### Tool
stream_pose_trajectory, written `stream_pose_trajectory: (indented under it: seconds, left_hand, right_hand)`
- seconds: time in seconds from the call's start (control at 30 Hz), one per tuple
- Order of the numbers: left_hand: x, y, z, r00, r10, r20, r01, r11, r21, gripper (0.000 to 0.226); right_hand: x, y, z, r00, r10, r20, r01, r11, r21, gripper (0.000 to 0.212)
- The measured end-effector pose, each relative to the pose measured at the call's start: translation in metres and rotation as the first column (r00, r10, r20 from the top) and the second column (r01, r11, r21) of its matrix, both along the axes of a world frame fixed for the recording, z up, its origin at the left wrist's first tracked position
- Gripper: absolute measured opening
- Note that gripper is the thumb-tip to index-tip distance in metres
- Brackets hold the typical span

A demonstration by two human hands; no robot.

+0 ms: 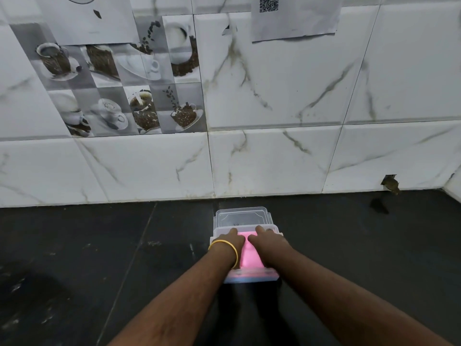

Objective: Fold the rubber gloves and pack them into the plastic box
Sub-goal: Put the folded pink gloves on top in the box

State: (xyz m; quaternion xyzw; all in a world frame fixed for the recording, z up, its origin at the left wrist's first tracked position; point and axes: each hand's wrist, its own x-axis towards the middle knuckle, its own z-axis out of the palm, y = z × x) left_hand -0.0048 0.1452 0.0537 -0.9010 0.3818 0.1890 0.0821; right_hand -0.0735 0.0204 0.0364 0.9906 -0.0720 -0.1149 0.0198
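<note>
On the dark stone counter [74, 245], close to the foot of the tiled wall, sits a small clear plastic box [274, 273]; its walls are see-through with a bluish base edge; pink rubber gloves [250, 255] lie inside it, folded into a flat bundle that fills most of the box floor; only a strip of pink shows between the two hands. Clear lid [243, 217] lies just behind the box, on the wall side, touching or nearly touching its far rim.

Left hand [230, 242] is laid palm-down on the left half of the pink bundle; fingers look straight and close together, flat on the rubber; gold bangle [224, 249] round that wrist. Right hand [268, 239] likewise palm-down on the right half, fingers extended toward the far rim, pressed on the gloves; something small on one finger, perhaps a ring, too blurred to tell. Thumbs of both hands nearly meet over the middle of the bundle; neither hand pinches or curls round anything visible.

Behind: white marble-pattern tiles [274, 96]; a panel of coffee-cup picture tiles [119, 91] at left; a paper sheet with a QR code [294, 16] stuck high on the wall; a chipped hole [390, 183] in the bottom tile at far right.
</note>
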Motion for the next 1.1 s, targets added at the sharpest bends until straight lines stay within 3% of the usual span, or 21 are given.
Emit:
stream_pose_trajectory:
  seconds: [0.63,0.73,0.8,0.87,0.93,1.03,1.1]
  left_hand:
    - [0.019,-0.001,-0.006,0.995,-0.082,-0.052,0.083,0.997,0.013,0.072]
    - [0.033,0.004,0.005,0.990,-0.080,-0.117,0.067,0.992,-0.111,0.069]
    - [0.043,0.009,0.012,0.984,-0.043,-0.175,-0.008,0.960,-0.279,0.052]
    - [0.055,0.014,0.015,0.956,0.046,-0.291,-0.185,0.863,-0.470,0.029]
    - [0.065,0.015,0.015,0.861,0.142,-0.488,-0.447,0.670,-0.593,0.011]
    - [0.084,0.012,0.007,0.689,0.258,-0.677,-0.718,0.365,-0.592,0.015]
    - [0.098,0.011,-0.005,0.629,0.324,-0.706,-0.777,0.251,-0.577,0.017]
  right_hand:
    - [0.002,0.003,0.006,1.000,0.016,-0.022,-0.017,0.998,-0.063,0.044]
    - [0.013,-0.006,0.018,0.998,0.021,-0.054,-0.021,1.000,0.008,0.056]
    - [0.022,-0.014,0.027,1.000,-0.013,0.010,0.012,0.992,0.124,0.040]
    - [0.030,-0.022,0.037,0.981,-0.129,0.143,0.080,0.949,0.306,0.021]
    - [0.038,-0.033,0.044,0.920,-0.300,0.252,0.126,0.835,0.535,0.015]
    - [0.051,-0.054,0.039,0.776,-0.566,0.277,0.162,0.604,0.781,0.004]
    - [0.059,-0.066,0.027,0.674,-0.712,0.197,0.212,0.442,0.872,0.018]
